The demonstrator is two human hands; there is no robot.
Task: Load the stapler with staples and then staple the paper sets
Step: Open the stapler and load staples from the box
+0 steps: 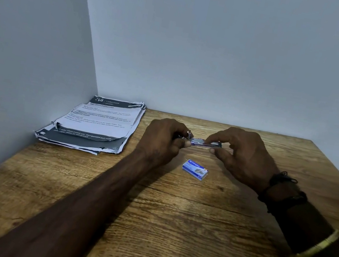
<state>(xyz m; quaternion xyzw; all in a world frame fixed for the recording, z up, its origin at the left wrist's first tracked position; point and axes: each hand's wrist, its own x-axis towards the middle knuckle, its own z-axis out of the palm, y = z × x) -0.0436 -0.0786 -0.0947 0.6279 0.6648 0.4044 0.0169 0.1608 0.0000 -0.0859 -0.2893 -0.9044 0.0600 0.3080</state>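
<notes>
Loading step | left hand (162, 140) and right hand (243, 155) both pinch the stapler (204, 143) between them | staple box (195, 169) just below hands, papers (96, 124) off left | seat strip flat, close gently.

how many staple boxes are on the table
1: a small blue staple box on the wooden table, just nearer the camera than the two hands. Nothing suggests another, unless one is hidden under the papers.

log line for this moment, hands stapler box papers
phase: loading | left hand + right hand: holding stapler | staple box: on table | paper stack: untouched, far left
</notes>
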